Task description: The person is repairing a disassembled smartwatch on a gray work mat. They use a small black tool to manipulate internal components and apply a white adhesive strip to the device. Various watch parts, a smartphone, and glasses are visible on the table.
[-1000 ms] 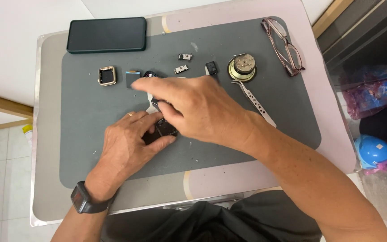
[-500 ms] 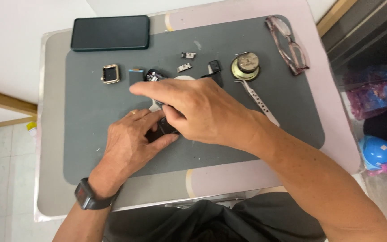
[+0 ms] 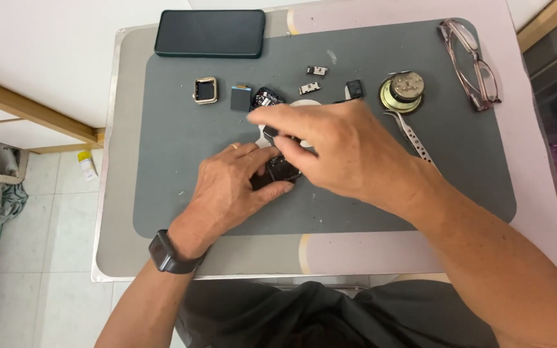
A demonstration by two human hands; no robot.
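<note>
My left hand grips a small black watch body against the grey work mat. My right hand reaches across from the right, its thumb and forefinger pinched on a small dark part just above the watch body. My right hand hides most of what lies under it. A ring is on my left hand and a dark smartwatch on my left wrist.
On the mat lie a gold-rimmed watch case, a black square part, a black module, two small metal pieces, a round brass holder, tweezers and glasses. A dark phone lies at the back edge.
My right hand's fingertips have drawn in slightly toward the watch body. My left hand keeps its grip in the same place. The view has shifted a little.
</note>
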